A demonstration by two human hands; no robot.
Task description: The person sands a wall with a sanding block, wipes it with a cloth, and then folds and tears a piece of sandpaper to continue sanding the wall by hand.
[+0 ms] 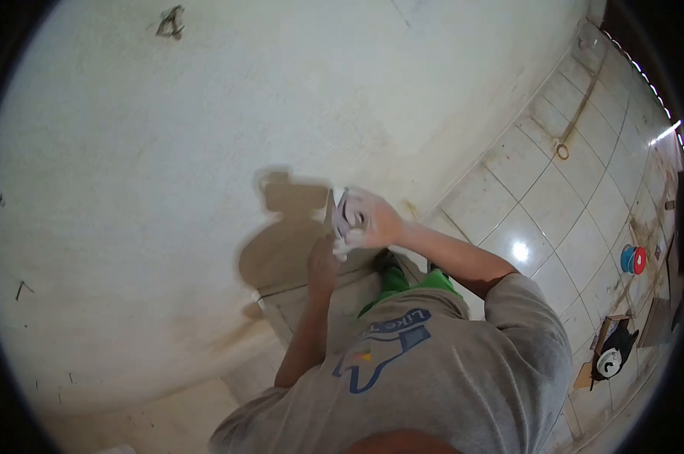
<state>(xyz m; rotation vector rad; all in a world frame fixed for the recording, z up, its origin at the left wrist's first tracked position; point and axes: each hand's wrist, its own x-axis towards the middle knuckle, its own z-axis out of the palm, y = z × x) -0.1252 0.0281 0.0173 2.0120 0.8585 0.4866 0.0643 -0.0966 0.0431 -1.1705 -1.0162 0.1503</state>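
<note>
My right hand (366, 221), its fingers coated white or in a pale glove, is closed beside the wall. It grips something thin with a dark edge, mostly hidden by the fingers. Just below and to the left, my left hand (323, 261) is closed too. A narrow grey blade, apparently a putty knife (330, 210), stands up from it and meets the fingers of my right hand. Both hands are close together in front of a pale plastered wall (168, 151), where their shadow falls.
Ragged holes (171, 24) mark the wall, with small dark bits sticking out at left. Pale floor tiles (520, 181) stretch to the right. A red-and-blue spool (632, 259) lies there, near a box (608, 333) with a black bag (622, 344) beside it.
</note>
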